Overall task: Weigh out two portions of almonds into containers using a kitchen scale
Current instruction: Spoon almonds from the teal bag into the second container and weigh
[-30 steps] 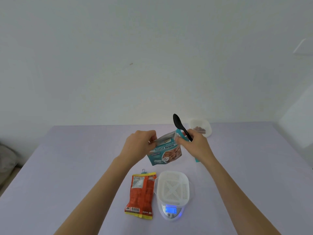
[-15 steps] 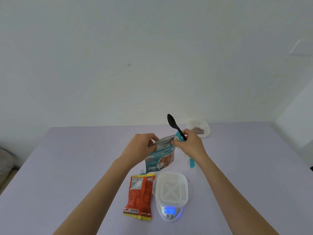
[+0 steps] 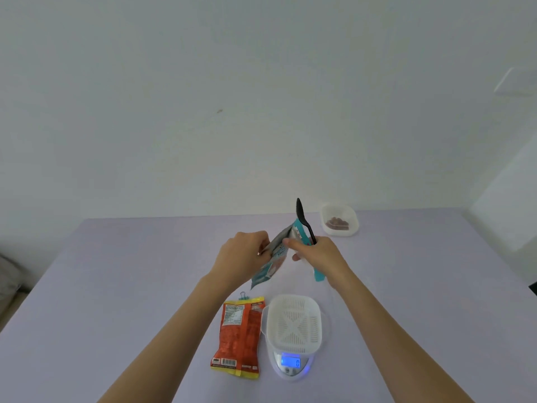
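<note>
almond bag (image 3: pixel 278 252), centre of frame, held tilted above the lavender table (image 3: pixel 116 286): a teal and white pouch with a grey inner face showing at its mouth and a picture of brown almonds on the front. the left hand (image 3: pixel 244 254) pinches the mouth's left edge. the right hand (image 3: pixel 319 254) pinches the right edge with its thumb, its other fingers curled round the handle of a black spoon (image 3: pixel 302 219) whose bowl points up. the pouch's lettering is too blurred to read.

lower centre: one kitchen scale (image 3: pixel 290 372) with a lit blue display, its digit too small to be sure of, carrying one white perforated basket (image 3: pixel 293 321). just left of it lies one orange-red snack bag (image 3: pixel 239 335) with a white nutrition panel and a barcode, text unreadable, and one binder clip (image 3: pixel 242 295) at its top. upper right: one clear container (image 3: pixel 325 213) holding a few almonds (image 3: pixel 337 222). two bags in all.
</note>
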